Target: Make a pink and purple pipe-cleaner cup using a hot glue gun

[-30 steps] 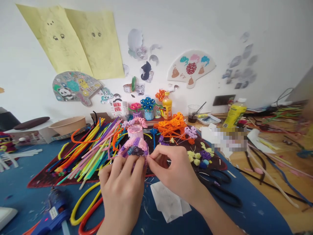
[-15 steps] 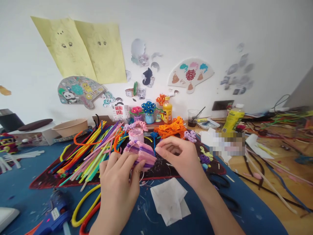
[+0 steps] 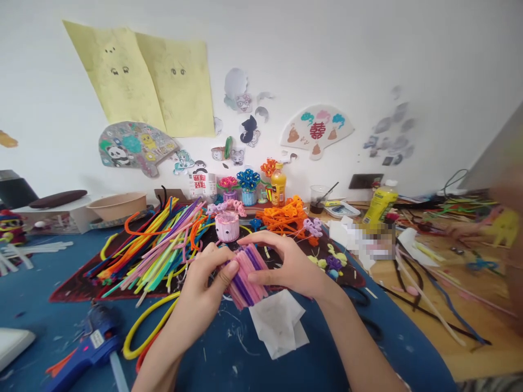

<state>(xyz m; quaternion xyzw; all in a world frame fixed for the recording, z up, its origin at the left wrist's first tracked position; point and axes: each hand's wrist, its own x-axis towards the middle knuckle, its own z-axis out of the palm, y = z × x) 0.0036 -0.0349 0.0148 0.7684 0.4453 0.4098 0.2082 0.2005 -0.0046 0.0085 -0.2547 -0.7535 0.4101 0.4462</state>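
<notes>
The striped pink-and-purple piece is held above the surface, in front of the pink cup. It is pinched by the left hand and now gripped by the right hand too, no longer apart, so it is presumably better steadied.

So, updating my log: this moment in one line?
left hand: holding striped piece | right hand: touching it | glue gun: on blue mat

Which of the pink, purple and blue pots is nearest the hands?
The pale pink pot, just beyond the held pink-and-purple piece. The purple pot with pink flowers and the blue pot with blue flowers both stand farther back.
</notes>
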